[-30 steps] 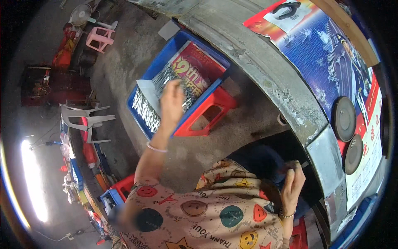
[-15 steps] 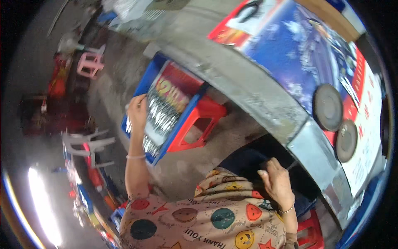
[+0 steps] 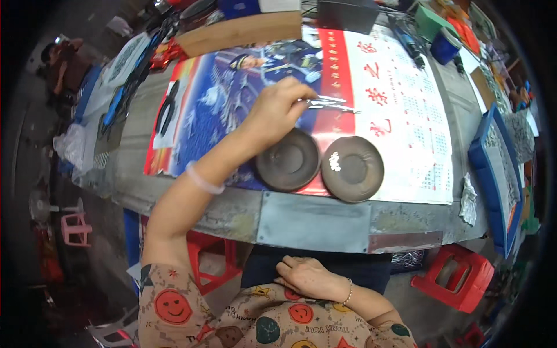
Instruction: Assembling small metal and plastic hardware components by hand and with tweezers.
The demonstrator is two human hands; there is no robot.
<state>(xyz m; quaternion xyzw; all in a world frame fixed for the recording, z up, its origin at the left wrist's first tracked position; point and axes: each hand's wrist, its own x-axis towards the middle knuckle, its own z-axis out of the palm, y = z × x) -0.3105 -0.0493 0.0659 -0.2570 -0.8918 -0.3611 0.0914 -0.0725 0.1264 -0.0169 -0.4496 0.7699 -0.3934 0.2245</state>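
Observation:
My left hand (image 3: pixel 281 107) reaches over the table, its thumb and fingers closed on the near ends of thin silver metal pieces (image 3: pixel 333 104). The pieces spread across the red stripe of a large calendar sheet (image 3: pixel 406 145). Just below that hand sits a round grey-brown dish (image 3: pixel 284 165), partly behind my wrist. Beside it a second dish (image 3: pixel 362 177) has small shiny bits at its left side. My right hand (image 3: pixel 310 277) rests on my lap, fingers curled in, with nothing seen in them.
Black-handled scissors (image 3: pixel 167 113) lie on the sheet's left side. A wooden board (image 3: pixel 241 33) stands along the back. At right, a blue tray (image 3: pixel 484 159) holds silver pieces near crumpled white paper (image 3: pixel 468 200). Red stools (image 3: pixel 464 278) stand below the table edge.
My left hand has left the blue tray of silver pieces beside the table and come over the calendar sheet. My view has turned right to the tabletop. The right hand stays at my lap.

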